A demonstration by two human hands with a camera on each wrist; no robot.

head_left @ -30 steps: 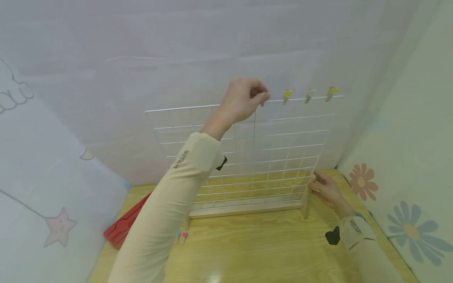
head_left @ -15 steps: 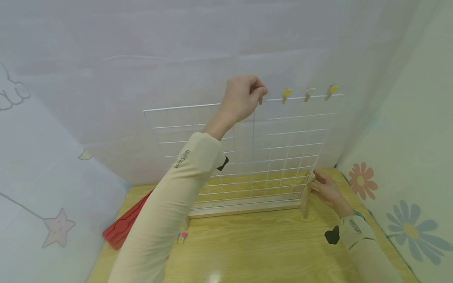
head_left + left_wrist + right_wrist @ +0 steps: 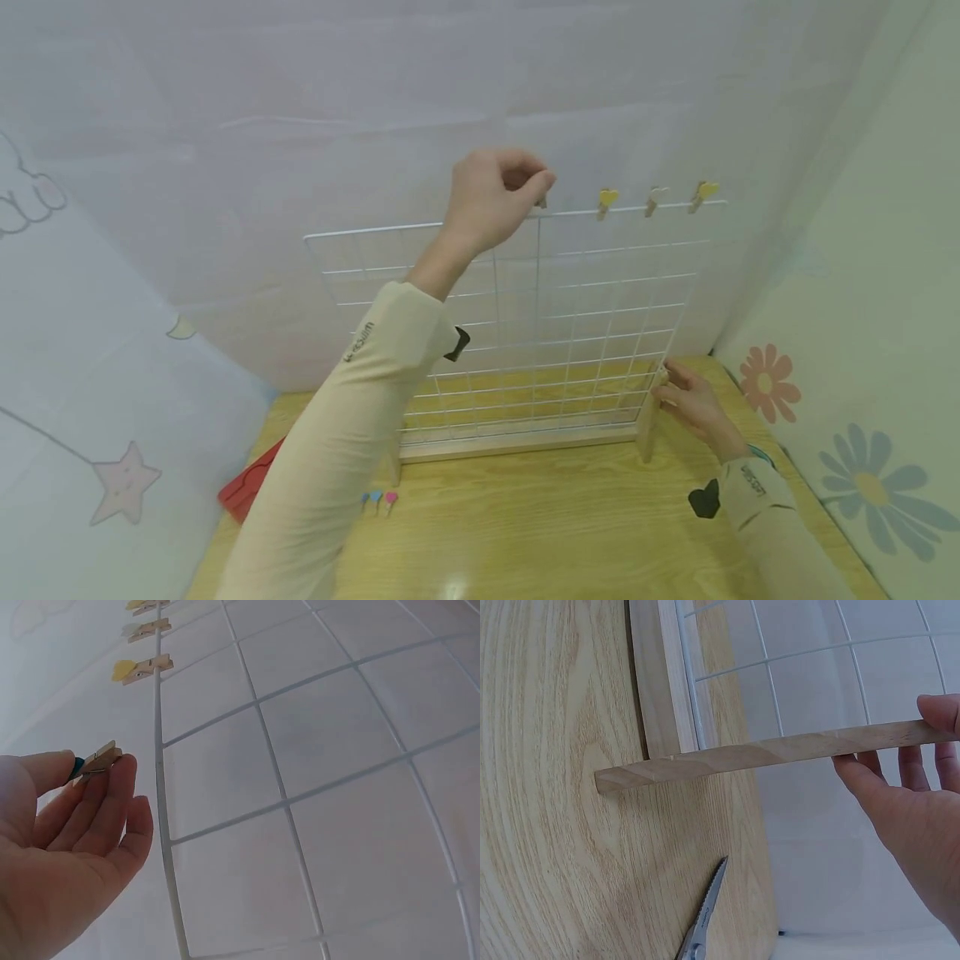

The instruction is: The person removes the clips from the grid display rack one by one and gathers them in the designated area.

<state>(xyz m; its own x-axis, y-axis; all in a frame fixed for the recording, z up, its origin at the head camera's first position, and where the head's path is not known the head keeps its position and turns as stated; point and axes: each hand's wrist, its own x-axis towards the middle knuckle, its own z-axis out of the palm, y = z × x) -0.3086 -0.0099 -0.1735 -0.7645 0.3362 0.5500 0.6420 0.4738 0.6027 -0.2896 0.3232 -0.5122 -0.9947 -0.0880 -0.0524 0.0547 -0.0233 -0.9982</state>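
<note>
Between thumb and fingers, my left hand [image 3: 491,198] pinches a small wooden clothespin [image 3: 99,761] with a dark teal decoration. In the left wrist view that clothespin is beside the top wire of a white wire grid [image 3: 259,705], apart from it. Three clothespins with heart tops are clipped along the top wire to the right: a yellow one [image 3: 606,202], a white one [image 3: 654,200] and another yellow one [image 3: 702,196]. My right hand [image 3: 693,406] grips the wooden upright [image 3: 780,750] at the grid's right end.
Near the left foot of the stand lie two blue heart clothespins [image 3: 376,500] and a pink one [image 3: 390,502]. A red tray-like object [image 3: 251,483] sits at the left, partly behind my sleeve. Scissors [image 3: 705,911] lie on the wooden table [image 3: 525,525] by the right upright.
My left hand has moved up and left with the clothespin, from the top wire to just off it. The right hand keeps its hold on the upright.
</note>
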